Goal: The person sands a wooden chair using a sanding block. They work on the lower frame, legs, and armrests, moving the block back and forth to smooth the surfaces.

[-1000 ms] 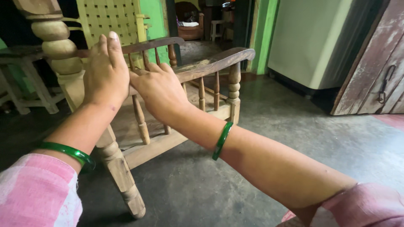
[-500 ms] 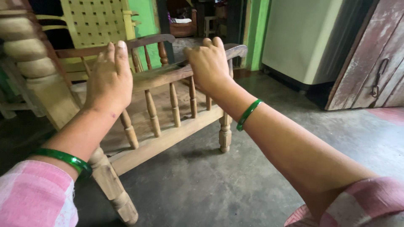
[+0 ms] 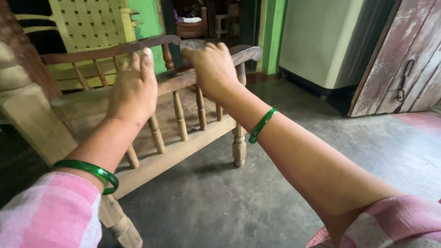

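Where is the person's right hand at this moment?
In the head view, the right hand sits upper centre on the wooden chair's near armrest, right of the left hand.

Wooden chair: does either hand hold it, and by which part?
Both hands rest on the wooden chair's near armrest: left hand flat on it, right hand fingers draped over. Closed grip cannot be told.

head view, looking down, close over hands [image 3: 174, 82]

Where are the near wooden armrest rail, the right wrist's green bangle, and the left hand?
near wooden armrest rail [image 3: 181, 79], head view, bare stretch between the hands
green bangle [image 3: 262, 125], head view, band's outer face on the right wrist
left hand [image 3: 133, 89], head view, back of hand
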